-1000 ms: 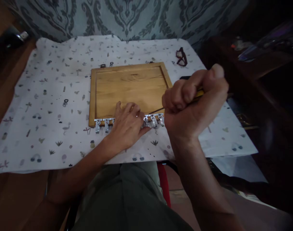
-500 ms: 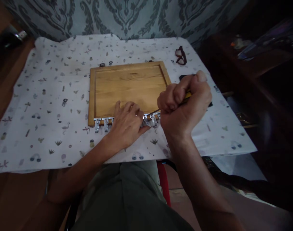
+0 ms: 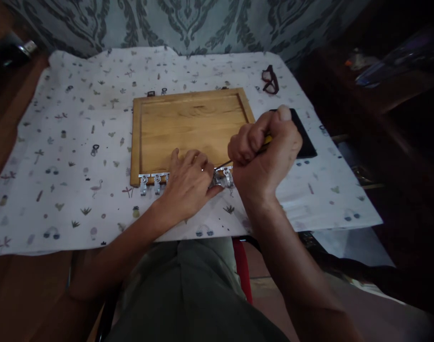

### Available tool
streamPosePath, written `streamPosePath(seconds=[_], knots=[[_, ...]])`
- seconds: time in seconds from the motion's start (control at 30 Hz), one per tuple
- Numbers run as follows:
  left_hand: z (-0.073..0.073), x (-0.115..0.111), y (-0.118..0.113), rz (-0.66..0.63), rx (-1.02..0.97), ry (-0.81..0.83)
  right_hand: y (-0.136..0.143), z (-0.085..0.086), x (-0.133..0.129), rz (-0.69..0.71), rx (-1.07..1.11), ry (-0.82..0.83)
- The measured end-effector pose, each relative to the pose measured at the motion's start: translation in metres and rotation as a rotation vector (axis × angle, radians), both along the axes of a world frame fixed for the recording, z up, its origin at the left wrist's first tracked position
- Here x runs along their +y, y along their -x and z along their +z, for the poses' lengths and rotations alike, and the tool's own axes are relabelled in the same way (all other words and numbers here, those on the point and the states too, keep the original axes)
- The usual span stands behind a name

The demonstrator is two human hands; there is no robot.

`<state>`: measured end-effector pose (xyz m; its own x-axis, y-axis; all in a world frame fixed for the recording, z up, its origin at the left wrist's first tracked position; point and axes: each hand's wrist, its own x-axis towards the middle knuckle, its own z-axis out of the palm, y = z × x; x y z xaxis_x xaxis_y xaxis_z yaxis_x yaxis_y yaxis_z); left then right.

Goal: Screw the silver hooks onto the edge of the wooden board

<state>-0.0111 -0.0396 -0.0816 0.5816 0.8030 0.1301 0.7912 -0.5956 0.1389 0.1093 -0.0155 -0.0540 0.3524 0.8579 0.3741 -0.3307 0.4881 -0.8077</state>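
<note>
A framed wooden panel [image 3: 193,128] lies flat on the cloth. Along its near edge runs a silver metal hook rail [image 3: 157,183] with several hooks, partly covered by my hands. My left hand [image 3: 188,183] bends over the rail, fingers on the wood and thumb beside a hook at the near edge. Wrapped in a fist, my right hand [image 3: 268,154] grips a screwdriver [image 3: 223,166] with some yellow on its handle. Its thin shaft slants down left to the rail by my left fingertips; the exact tip contact is hidden.
A white patterned tablecloth [image 3: 78,209] covers the table. Beyond my right hand lies a flat black object [image 3: 302,137], and dark-framed glasses [image 3: 270,80] rest at the back right. Small dark fittings [image 3: 151,93] show at the panel's far edge. Patterned fabric [image 3: 188,23] hangs behind.
My right fist has shifted slightly left with the screwdriver, uncovering more of the flat black object. My left hand keeps its place on the rail and panel.
</note>
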Motion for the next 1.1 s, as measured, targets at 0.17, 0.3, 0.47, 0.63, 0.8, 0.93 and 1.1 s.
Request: streamPosePath(seconds=[0.17, 0.3, 0.47, 0.63, 0.8, 0.93, 1.1], knots=[[0.0, 0.0, 0.0, -0.002, 0.015, 0.016, 0.001, 0.0, 0.002, 0.101, -0.093, 0.02], [0.0, 0.0, 0.0, -0.003, 0.007, 0.015, -0.004, -0.001, 0.011, 0.26, -0.163, 0.029], [-0.002, 0.0, 0.0, 0.015, -0.024, 0.026, -0.014, 0.001, 0.019, 0.595, -0.304, 0.01], [-0.005, 0.0, 0.0, 0.016, -0.062, 0.027, -0.018, 0.002, 0.024, 0.748, -0.44, 0.099], [-0.002, 0.0, 0.0, 0.014, -0.043, 0.037, -0.015, 0.001, 0.024, 0.681, -0.361, 0.166], [-0.001, 0.0, -0.001, 0.011, -0.017, 0.026, -0.012, 0.001, 0.021, 0.592, -0.305, 0.076], [-0.002, 0.001, -0.001, 0.001, -0.003, -0.003, -0.01, -0.002, 0.019, 0.385, -0.218, 0.039]])
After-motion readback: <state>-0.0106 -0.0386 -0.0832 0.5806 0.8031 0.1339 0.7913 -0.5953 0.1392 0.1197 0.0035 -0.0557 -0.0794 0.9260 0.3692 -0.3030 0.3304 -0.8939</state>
